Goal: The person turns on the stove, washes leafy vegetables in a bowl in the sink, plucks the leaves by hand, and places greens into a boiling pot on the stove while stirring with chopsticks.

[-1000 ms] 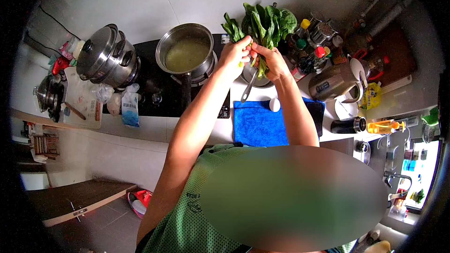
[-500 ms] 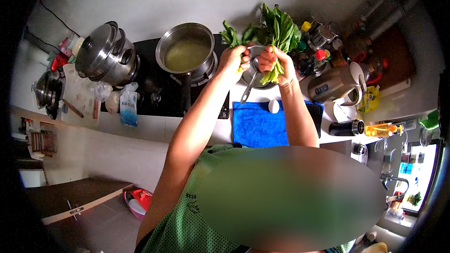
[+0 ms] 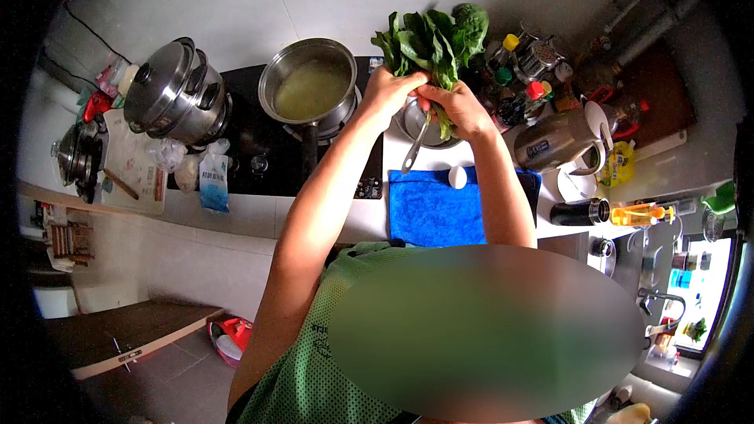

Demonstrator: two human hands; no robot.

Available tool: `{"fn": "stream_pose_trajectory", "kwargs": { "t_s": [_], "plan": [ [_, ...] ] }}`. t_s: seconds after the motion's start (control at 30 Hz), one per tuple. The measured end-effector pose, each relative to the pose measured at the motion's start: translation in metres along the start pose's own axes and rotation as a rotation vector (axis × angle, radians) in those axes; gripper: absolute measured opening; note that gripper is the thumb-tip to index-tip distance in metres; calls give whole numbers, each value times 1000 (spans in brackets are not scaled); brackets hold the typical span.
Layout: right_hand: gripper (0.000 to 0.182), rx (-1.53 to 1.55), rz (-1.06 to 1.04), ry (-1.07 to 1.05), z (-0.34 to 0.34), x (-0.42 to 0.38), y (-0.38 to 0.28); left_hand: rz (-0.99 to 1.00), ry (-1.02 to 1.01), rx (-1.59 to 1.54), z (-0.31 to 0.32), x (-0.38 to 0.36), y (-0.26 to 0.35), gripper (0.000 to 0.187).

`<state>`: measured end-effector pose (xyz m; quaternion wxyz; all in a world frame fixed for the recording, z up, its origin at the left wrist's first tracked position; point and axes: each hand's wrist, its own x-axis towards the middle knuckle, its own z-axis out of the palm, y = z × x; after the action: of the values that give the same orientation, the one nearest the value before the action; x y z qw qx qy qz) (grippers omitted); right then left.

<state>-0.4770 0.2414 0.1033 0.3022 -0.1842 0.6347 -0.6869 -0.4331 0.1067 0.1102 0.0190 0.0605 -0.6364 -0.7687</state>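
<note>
Pot [image 3: 269,74]: left of left hand [image 3: 385,100]. Left hand: closed on leafy greens [image 3: 428,41]. Bowl [image 3: 406,120] with utensil [image 3: 411,155]: beneath the hands. Greens: gripped between both hands, leaves beyond. Right hand [image 3: 462,110]: likewise closed. Step, seemingly: parting the bunch; next move calls for firm, opposing grips.

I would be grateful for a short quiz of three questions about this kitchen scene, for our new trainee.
1. Multiple choice: What do the left hand and the right hand hold?
A) a knife
B) leafy greens
C) a bottle

2. True or false: The pot with pale liquid in it is covered by a lid.

3. Fill in the gap: As seen in the picture, the blue cloth lies to the ____ of the metal jug.

Key:
1. B
2. False; it stands uncovered, and the liquid is visible.
3. left
</note>
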Motion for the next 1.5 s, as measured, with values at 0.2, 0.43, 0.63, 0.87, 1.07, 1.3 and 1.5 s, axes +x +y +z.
{"fn": "stream_pose_trajectory", "kwargs": {
  "t_s": [0.2,0.43,0.63,0.87,1.07,1.3,1.5],
  "plan": [
    [16,22,-38,38,2,-1,-1,-37,183,59,-1,5,-4,14],
    [17,114,-19,90,3,3,6,-23,292,-11,9,2,-10,11],
    [17,282,1,90,7,5,7,47,251,-149,12,5,-22,20],
    [12,510,77,-33,2,0,4,-39,60,-317,3,-4,-13,26],
    [14,403,16,-10,2,3,7,0,76,-87,-3,-3,-13,27],
    [12,380,-19,55,11,3,5,-96,-113,-624,-13,12,-30,20],
    [17,102,-84,114,10,3,2,148,287,243,0,0,-3,31]
  ]
}}
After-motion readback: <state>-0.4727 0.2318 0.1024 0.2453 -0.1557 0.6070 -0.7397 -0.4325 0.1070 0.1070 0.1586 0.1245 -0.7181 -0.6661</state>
